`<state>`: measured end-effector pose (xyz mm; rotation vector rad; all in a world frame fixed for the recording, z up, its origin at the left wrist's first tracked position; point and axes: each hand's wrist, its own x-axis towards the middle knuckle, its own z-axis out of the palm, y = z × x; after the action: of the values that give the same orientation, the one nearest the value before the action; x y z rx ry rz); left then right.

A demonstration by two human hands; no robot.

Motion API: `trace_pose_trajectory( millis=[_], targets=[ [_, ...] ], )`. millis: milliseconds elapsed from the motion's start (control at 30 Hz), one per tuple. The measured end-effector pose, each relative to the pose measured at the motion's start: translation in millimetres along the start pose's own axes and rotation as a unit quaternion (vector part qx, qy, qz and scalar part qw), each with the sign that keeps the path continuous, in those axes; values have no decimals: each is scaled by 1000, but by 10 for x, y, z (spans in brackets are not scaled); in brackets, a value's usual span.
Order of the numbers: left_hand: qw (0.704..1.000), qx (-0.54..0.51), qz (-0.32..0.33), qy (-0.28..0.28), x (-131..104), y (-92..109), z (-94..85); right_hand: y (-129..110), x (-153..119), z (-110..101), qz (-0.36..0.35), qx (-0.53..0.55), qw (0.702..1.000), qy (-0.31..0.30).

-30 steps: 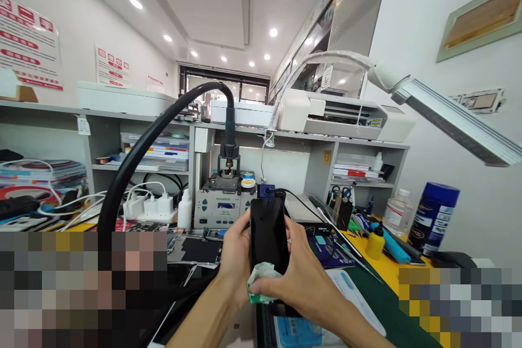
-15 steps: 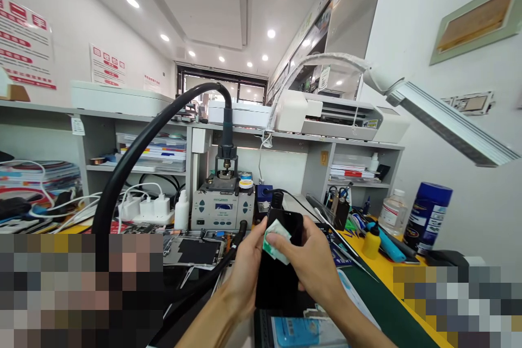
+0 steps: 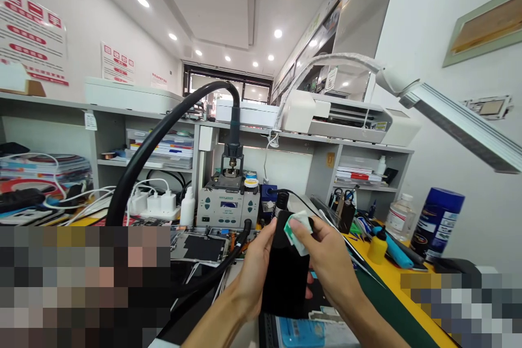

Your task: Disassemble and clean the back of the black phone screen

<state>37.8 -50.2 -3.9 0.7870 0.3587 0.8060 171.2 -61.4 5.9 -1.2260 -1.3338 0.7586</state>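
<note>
In my head view, the only one I have, the first risk I see is the phone [image 3: 285, 277] twisting in my left hand [image 3: 255, 263]. My right hand [image 3: 328, 255] presses a white and green wipe [image 3: 304, 221] near the upper right corner, so a hard push there could lever the phone against the left-hand hold along its far edge. The glass looks slick, and if the wipe is damp, which I cannot tell, the grip could slide too. Should it slip, I judge it would land on the blue packet [image 3: 302, 333] below or knock the clutter on the bench. A smaller worry: the wipe is crumpled and my thumb lies near its border, so a little sideways creep could put bare skin on the screen and leave a smear. The black cord [image 3: 234, 253] runs close by my left forearm and might snag a sleeve or wrist if I swing outward.

As for the fingers, the phone is tilted up between my two hands, above the bench. My left thumb lies along its left edge with the palm beside it, clamped on the phone. My right thumb pins the wipe to the phone, the index finger by the upper right edge. Fingertips also show past the right edge lower down; whose they are, I cannot tell.
</note>
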Motion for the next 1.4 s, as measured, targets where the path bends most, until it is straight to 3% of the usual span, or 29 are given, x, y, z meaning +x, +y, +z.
trace_pose_trajectory(
  millis=[267, 567, 967, 1133, 1267, 1400],
  targets=[
    [995, -4, 86, 56, 53, -40, -37, -89, -73, 8, -10, -67, 997, -32],
    [993, 115, -22, 19, -9, 35, -5, -208, -33, -93, -43, -26, 994, -92],
    [992, 107, -48, -37, -8, 64, -47, -288, 13, -140, -11, -16, 992, -128],
    [993, 84, -61, -49, -1, 67, -78, -231, 55, -135, -13, -33, 996, -87],
    [996, 58, -31, -54, -12, 77, -69, -144, 76, -83, -21, -57, 998, -1],
    [999, 12, 23, -18, -7, 95, -59, -75, 10, 64, -20, -91, 996, 15]
  ],
)
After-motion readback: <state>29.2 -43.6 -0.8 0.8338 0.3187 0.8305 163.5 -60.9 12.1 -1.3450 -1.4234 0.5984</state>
